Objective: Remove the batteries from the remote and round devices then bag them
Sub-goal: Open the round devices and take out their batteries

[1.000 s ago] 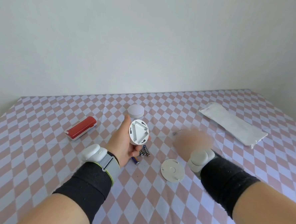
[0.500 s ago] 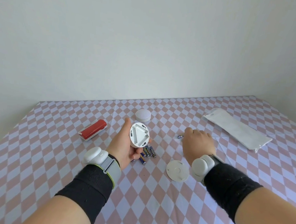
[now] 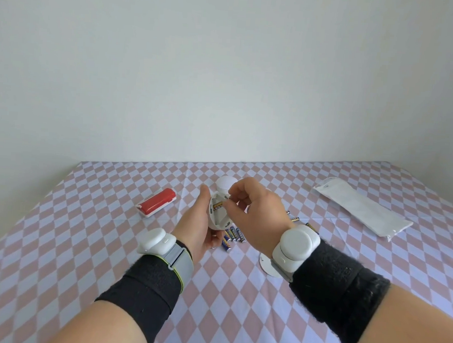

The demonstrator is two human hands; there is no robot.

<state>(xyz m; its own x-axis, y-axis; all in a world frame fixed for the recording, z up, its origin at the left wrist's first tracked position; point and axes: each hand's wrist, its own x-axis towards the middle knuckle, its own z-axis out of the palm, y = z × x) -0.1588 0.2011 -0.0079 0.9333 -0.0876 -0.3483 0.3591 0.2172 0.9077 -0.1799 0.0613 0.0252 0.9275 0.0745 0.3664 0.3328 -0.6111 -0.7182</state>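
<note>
**Battery pinched in the open round device**

The left hand point(image 3: 198, 228) grips the opened round device point(image 3: 218, 221) above the counter point(image 3: 83, 242), its fingers curled round the rim. The right hand point(image 3: 259, 215) has its fingers curled, thumb and forefinger pinching the battery point(image 3: 217, 205) seated inside. Loose batteries point(image 3: 232, 235) lie just below. The remote point(image 3: 156, 202) lies to the left, the bag point(image 3: 361, 210) far right.

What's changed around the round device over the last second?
The right grip rose from the table up to the round device and now reaches the battery in its open back. The left grip holds the device as before. Red remote, bag and cover stayed put.
</note>
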